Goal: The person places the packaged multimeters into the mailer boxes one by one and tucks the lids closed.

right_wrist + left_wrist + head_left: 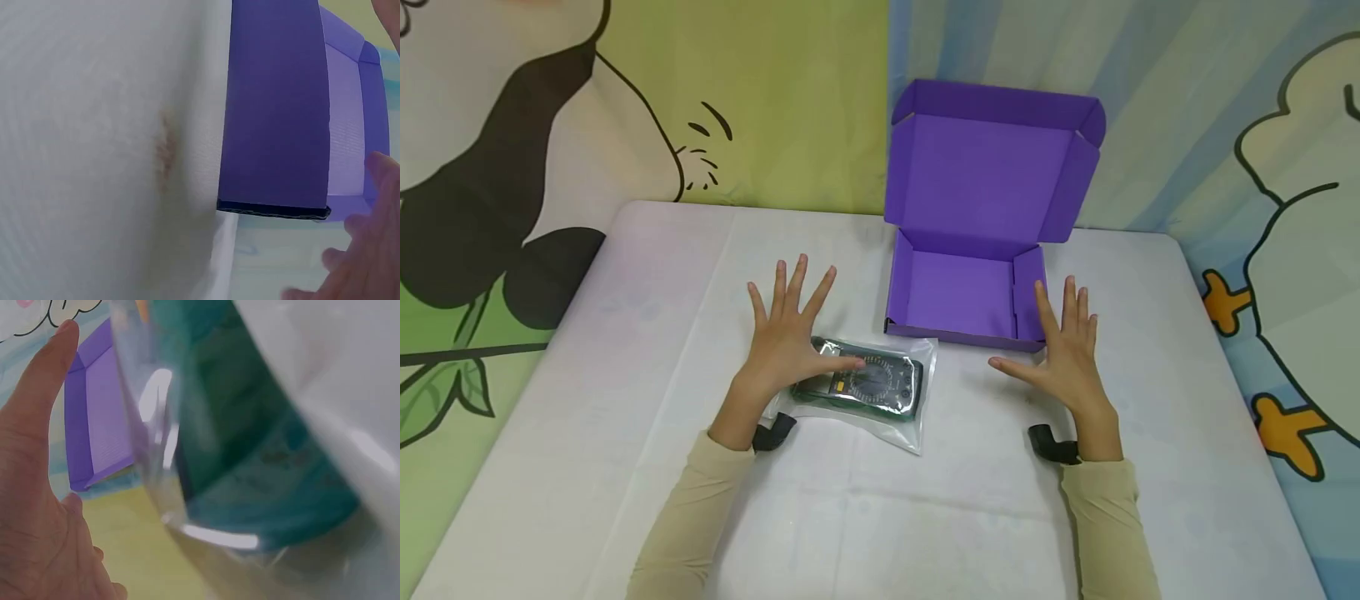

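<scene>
A dark green multimeter [880, 379] with a round dial lies on the table inside a clear plastic bag [910, 435]. My left hand [782, 333] is spread wide above its left end, the thumb overlapping the dial in the head view. In the left wrist view the bagged multimeter [250, 444] looms large and blurred beside the hand [37, 475]. My right hand [1067, 358] has its fingers spread too, near the front right corner of an open purple box [958, 292]. In the right wrist view the box's front wall [278, 106] stands left of the fingers. Neither hand holds anything.
The box lid [985, 175] stands raised at the back, close to the cartoon curtain [805, 100]. A white cloth covers the table [880, 533]. Black camera mounts [1052, 444] sit on both wrists.
</scene>
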A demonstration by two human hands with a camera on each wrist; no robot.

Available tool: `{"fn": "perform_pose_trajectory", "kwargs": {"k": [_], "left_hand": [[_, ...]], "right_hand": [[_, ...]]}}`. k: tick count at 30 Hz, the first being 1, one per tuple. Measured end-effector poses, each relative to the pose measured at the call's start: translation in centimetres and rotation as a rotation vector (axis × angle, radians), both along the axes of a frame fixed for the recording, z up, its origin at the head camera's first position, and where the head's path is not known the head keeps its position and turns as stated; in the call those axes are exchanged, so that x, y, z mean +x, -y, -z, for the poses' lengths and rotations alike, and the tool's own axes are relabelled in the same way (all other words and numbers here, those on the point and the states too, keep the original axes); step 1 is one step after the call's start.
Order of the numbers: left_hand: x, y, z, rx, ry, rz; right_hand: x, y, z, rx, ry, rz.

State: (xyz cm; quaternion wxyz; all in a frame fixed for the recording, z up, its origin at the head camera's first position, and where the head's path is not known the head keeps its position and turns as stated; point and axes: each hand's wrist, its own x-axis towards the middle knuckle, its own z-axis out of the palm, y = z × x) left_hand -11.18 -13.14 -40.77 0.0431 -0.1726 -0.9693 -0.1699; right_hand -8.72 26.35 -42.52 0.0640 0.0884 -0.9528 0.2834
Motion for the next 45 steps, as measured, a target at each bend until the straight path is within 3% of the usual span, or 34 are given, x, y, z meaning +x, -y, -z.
{"fn": "perform_pose_trajectory", "kwargs": {"k": [8,16,21,30,37,40,45], "left_hand": [[0.0,-0.5,0.6,0.005,0.027,0.044],[0.0,-1.0,1.2,-0.028,0.067,0.081],[0.0,-1.5,1.8,-0.029,0.101,0.123],[0.3,-2.1,2.4,-0.007,0.183,0.266],[0.8,-2.0,2.4,-0.131,0.249,0.276],[0.9,-2.0,2.1,-0.154,0.29,0.3],[1.1,-2.0,1.7,-0.189,0.298,0.334]], "right_hand": [[-0.5,-0.6,0.7,-0.247,0.158,-0.013],[-1.1,-1.1,1.7,-0.53,0.208,-0.078],[-1.0,-1.2,1.9,-0.697,0.207,-0.077],[-0.7,-0.6,1.1,-0.736,0.169,-0.038],[-0.9,-0.5,1.0,-0.764,0.179,-0.038],[-0.9,-0.6,1.1,-0.777,0.181,-0.034],[-0.8,-0.7,1.2,-0.782,0.179,-0.029]]}}
